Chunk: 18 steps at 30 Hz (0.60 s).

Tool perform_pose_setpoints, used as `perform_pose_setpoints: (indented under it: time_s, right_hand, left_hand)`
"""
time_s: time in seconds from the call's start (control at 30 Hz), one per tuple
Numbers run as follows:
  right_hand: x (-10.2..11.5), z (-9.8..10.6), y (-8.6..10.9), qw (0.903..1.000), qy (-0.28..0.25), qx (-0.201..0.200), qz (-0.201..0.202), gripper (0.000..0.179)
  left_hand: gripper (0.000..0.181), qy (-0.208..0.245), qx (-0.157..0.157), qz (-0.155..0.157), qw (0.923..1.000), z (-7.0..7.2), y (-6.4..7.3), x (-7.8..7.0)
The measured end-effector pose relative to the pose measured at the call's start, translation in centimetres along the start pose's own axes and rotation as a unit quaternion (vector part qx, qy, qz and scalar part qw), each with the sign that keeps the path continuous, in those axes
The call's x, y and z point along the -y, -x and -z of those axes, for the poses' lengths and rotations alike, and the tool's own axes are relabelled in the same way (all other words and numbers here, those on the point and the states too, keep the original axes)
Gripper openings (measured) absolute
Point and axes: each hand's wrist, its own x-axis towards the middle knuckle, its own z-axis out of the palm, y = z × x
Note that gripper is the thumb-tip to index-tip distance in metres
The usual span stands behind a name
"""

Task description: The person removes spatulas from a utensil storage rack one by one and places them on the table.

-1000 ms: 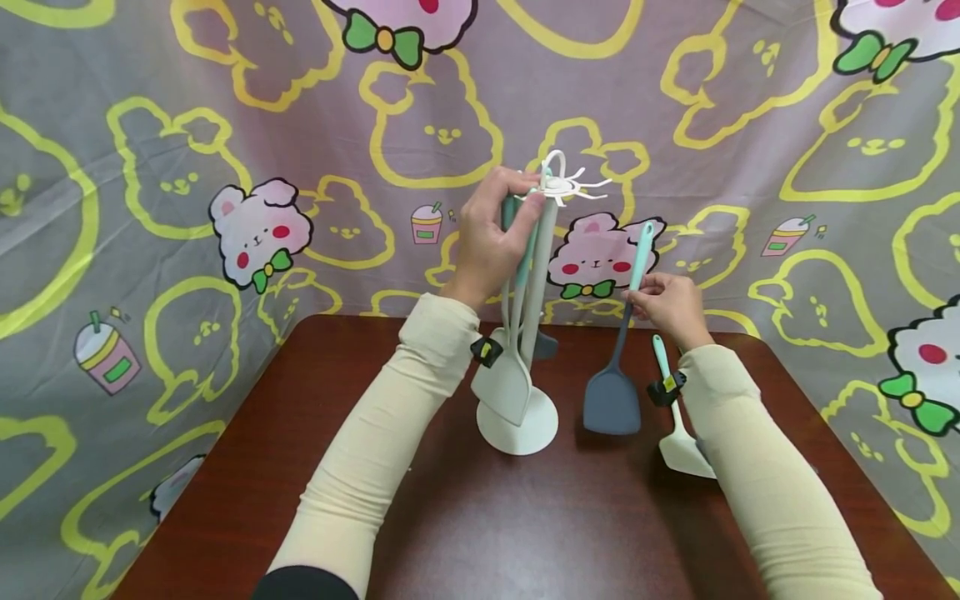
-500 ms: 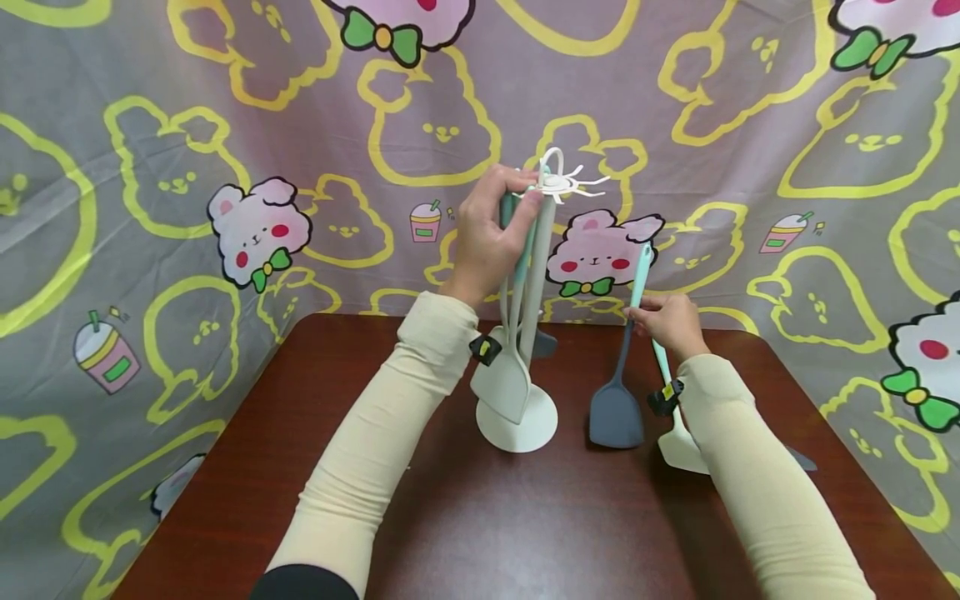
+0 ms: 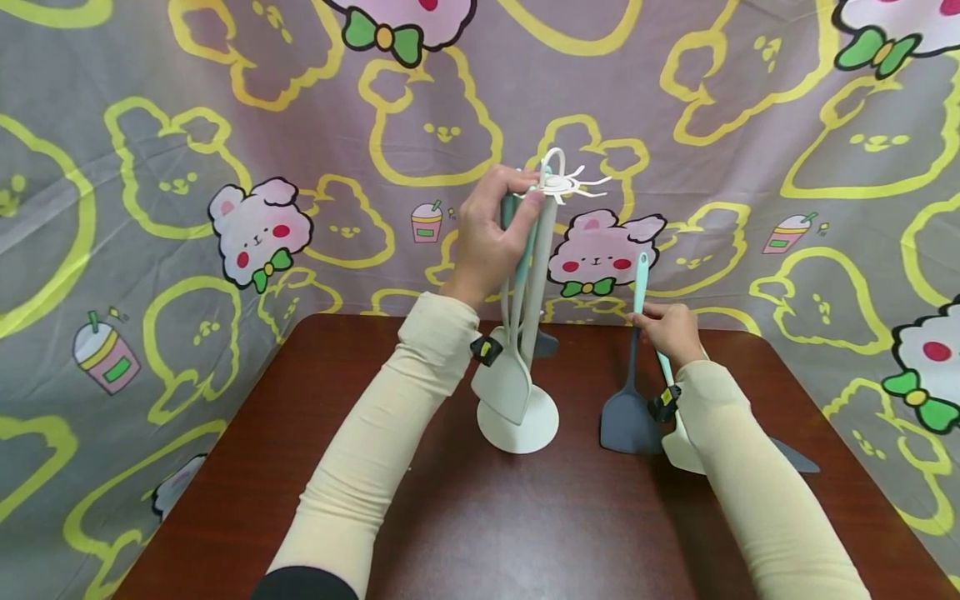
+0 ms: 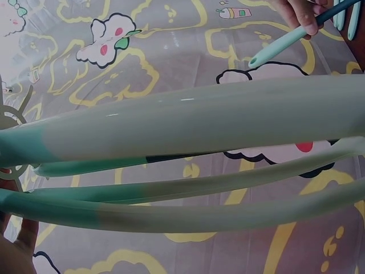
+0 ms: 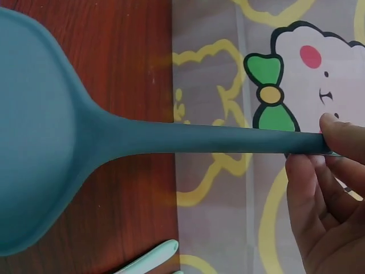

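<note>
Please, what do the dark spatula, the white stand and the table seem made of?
Dark spatula: probably silicone or nylon; it looks smooth, evenly coloured and softly shiny.
White stand: plastic or painted metal; its smooth, uniform white leaves this open.
Table: wood or wood-look laminate, somewhat glossy, judging by the reddish-brown grain and light reflected on its top.

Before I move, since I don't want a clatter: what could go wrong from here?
The stand might tip if the left hand let go: most hanging utensils bunch on one side. The grey turner could swing or slip, as the right hand pinches only its slim shaft. It might also knock the white spatula, close beside it in the head view.
</note>
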Motion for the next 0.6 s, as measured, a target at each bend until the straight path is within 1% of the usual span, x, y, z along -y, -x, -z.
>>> perform_pose_setpoints:
  time_s: [0.13, 0.27, 0.37, 0.5, 0.6]
  right_hand:
    - [-0.1, 0.0, 0.0, 1.0, 0.002, 0.0, 0.007, 0.033]
    - [-0.1, -0.5, 0.0, 0.9994, 0.007, 0.033, 0.002, 0.039]
    - [-0.1, -1.0, 0.0, 0.9982, 0.002, 0.059, -0.009, 0.044]
    - [-0.5, -1.4, -0.1, 0.9978, 0.003, 0.066, -0.01, 0.043]
    - [-0.9, -1.7, -0.1, 0.9974, 0.004, 0.071, -0.007, 0.041]
  left_hand:
    - [0.011, 0.002, -0.002, 0.008, 1.0, -0.1, -0.1, -0.2]
    - [0.011, 0.004, -0.003, 0.01, 0.9999, -0.1, -0.2, -0.2]
    - [0.012, 0.003, -0.002, 0.0, 1.0, 0.0, -0.3, -0.1]
    - [0.012, -0.002, -0.002, -0.004, 1.0, 0.0, -0.2, 0.0]
    - [0.012, -0.004, -0.001, 0.003, 1.0, 0.1, 0.0, 0.0]
